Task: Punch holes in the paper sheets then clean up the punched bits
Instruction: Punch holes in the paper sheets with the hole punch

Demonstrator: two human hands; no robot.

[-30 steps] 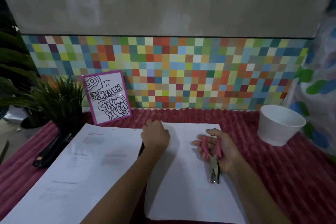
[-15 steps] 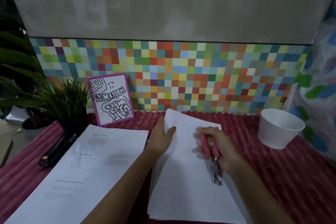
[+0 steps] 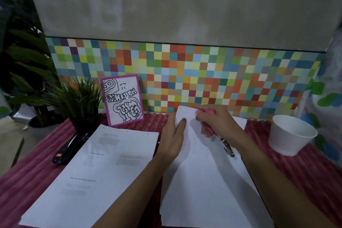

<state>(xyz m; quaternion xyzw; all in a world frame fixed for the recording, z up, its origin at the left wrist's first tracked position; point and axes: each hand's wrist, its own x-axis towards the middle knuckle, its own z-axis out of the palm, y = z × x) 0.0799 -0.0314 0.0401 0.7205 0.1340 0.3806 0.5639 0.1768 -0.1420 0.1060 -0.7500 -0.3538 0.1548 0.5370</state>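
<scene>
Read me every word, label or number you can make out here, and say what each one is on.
"Critical abstract": faint heading on the printed sheet.
Lower heading on that sheet: blurred, seems to end in "abstract"; body text too small.
Framed card: bubble lettering, not legible.
Black stapler: orange label, too small to read.
White cup: no text seen.

Dim, soft indoor light — faint shadows, mild motion blur, wide-angle bending and darkening toward the edges.
</scene>
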